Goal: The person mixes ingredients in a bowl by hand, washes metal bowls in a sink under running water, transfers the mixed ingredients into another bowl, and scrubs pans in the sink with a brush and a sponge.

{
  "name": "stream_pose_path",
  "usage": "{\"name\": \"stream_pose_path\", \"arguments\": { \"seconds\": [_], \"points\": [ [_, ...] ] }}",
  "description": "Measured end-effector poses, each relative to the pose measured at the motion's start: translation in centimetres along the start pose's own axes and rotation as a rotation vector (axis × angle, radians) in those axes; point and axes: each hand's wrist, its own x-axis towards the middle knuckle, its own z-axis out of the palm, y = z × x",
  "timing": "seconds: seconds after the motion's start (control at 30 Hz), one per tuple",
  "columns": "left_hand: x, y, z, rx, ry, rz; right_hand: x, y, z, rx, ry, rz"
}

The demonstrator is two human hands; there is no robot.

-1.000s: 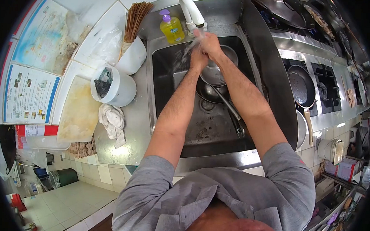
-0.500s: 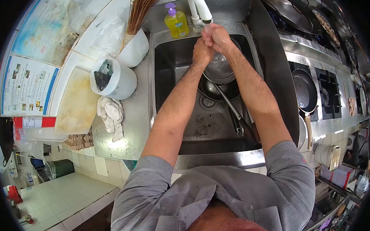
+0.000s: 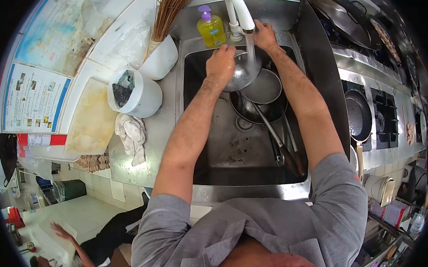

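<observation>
Water runs from the white tap (image 3: 238, 10) onto a round metal bowl (image 3: 242, 76) in the sink (image 3: 227, 155). My left hand (image 3: 220, 64) is closed at the left edge of this bowl, its fingers curled over the rim. My right hand (image 3: 265, 36) is just right of the tap, behind the stream, with its fingers bent; whatever they grip, if anything, is hidden. A round strainer (image 3: 264, 86) lies beside the bowl, over a dark pan. Long-handled utensils (image 3: 271, 131) lean across the sink.
A yellow soap bottle (image 3: 211, 29) stands left of the tap. Beside the sink are a white tub (image 3: 146, 99), a twig brush (image 3: 165, 19) and a crumpled cloth (image 3: 130, 137). Right of the sink is a stove with a frying pan (image 3: 357, 113). Another person (image 3: 104, 238) is at lower left.
My hands, together under the tap before, have moved apart: left to the bowl's edge, right beside the tap. The bowl is now tilted under the stream. Another person has appeared at lower left.
</observation>
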Motion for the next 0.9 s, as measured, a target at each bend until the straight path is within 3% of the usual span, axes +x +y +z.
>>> {"name": "stream_pose_path", "arguments": {
  "seconds": [0.13,0.17,0.27,0.43,0.47,0.53,0.6,0.67,0.73,0.8,0.9],
  "points": [
    [-2.9,-2.9,-1.0,-0.088,0.091,-0.025,1.5,2.1,1.6,0.443,-0.343,0.102],
    [-3.8,-3.5,-1.4,-0.15,0.128,-0.024,1.7,1.7,2.2,0.449,-0.341,0.099],
    [-6.4,-4.2,-3.0,-0.304,0.242,-0.014,2.2,0.6,2.7,0.539,-0.308,0.44],
    [-10.8,-3.4,-6.6,-0.221,0.409,-0.041,2.0,0.0,4.7,0.761,-0.12,0.723],
    [-11.8,-3.1,-7.2,-0.253,0.467,-0.014,1.0,-0.6,6.3,0.613,0.125,0.654],
    [-13.9,-2.1,-7.8,-0.389,0.562,-0.079,-4.8,-4.1,1.0,0.663,0.052,0.525],
    [-17.0,-1.7,-7.4,-0.305,0.51,-0.145,-11.6,-5.6,-0.2,0.514,0.218,0.266],
    [-20.2,-0.4,-5.7,-0.367,0.428,-0.046,-19.1,-7.2,-3.3,0.588,0.305,0.052],
    [-22.9,-0.1,-4.1,-0.327,0.193,0.249,-25.8,-8.7,-8.1,0.692,0.098,0.026],
    [-25.9,0.4,-2.4,-0.548,-0.143,0.159,-31.6,-10.2,-13.5,0.692,0.007,-0.023],
    [-27.3,1.5,-3.4,-0.505,0.075,0.285,-38.3,-10.8,-21.4,0.595,-0.001,-0.055]
  ]
}}
